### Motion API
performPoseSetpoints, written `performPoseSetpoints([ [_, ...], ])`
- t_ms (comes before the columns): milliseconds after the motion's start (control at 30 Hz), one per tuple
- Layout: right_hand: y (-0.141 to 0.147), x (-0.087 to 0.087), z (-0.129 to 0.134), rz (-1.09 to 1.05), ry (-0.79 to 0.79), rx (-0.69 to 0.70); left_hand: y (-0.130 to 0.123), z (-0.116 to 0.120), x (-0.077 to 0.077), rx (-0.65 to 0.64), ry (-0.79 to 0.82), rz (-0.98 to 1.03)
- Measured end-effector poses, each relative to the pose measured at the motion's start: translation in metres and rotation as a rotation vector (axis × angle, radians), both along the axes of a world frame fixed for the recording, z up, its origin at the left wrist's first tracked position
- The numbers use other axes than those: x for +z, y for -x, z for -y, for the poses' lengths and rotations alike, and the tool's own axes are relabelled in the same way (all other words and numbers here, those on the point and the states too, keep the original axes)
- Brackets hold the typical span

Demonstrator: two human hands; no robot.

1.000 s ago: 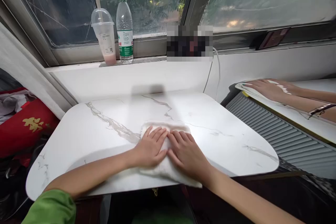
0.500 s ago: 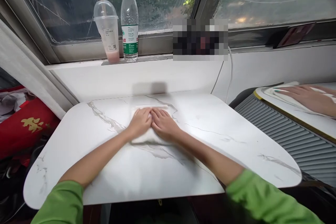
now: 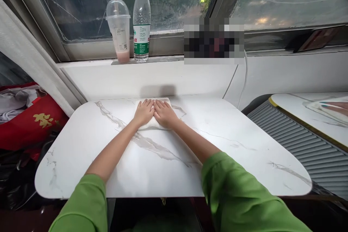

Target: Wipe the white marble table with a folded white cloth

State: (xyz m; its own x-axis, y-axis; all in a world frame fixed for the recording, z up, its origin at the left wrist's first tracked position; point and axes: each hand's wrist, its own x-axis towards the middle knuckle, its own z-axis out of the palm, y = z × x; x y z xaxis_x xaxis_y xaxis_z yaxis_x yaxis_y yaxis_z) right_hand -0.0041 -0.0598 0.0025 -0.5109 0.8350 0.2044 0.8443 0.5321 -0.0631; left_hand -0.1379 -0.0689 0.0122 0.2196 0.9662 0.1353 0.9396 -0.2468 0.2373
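My left hand (image 3: 144, 112) lies open and palm down, fingers stretched and slightly apart. My right hand (image 3: 165, 115) is just as flat, its fingers closer together, and the two meet at the inner sides. Neither grips anything; both rest on a white cloth (image 3: 153, 125), which lies flat near the middle of the far edge of the table (image 3: 168, 177). My arms reach out long, so I judge this to be the far end of my reach, with the cloth pressed between palms and tabletop. Moving it from here would, I think, call for even pressure from both palms and a slide sideways or back towards me, since the wall (image 3: 108, 80) stands right behind the table.

Beyond the table, on the window sill (image 3: 165, 58), a lidded cup (image 3: 120, 36) with a straw and a drink bottle (image 3: 141, 34) stand upright side by side. A pale cable (image 3: 246, 76) hangs behind the table's right part. Left of the table is a red bag (image 3: 16, 128). Right of it, past a grey ribbed panel (image 3: 296, 146), another person's hand (image 3: 339, 105) is on a second cloth (image 3: 315, 106) on a second tabletop (image 3: 292, 106).
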Motion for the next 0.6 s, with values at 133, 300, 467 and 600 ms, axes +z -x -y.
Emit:
performPoseSetpoints([
  [133,-0.005,0.000,0.057,0.018,-0.027,0.074,0.001,0.062,-0.001,-0.025,-0.019,-0.029],
  [300,-0.005,-0.007,0.153,-0.060,-0.122,0.204,0.013,0.168,-0.003,-0.112,-0.067,-0.061],
  [467,0.005,-0.004,0.203,-0.151,-0.099,0.338,0.031,0.229,-0.001,-0.131,-0.061,-0.087],
  [600,0.026,-0.003,0.185,-0.168,-0.060,0.355,0.048,0.214,-0.002,-0.084,-0.028,-0.095],
])
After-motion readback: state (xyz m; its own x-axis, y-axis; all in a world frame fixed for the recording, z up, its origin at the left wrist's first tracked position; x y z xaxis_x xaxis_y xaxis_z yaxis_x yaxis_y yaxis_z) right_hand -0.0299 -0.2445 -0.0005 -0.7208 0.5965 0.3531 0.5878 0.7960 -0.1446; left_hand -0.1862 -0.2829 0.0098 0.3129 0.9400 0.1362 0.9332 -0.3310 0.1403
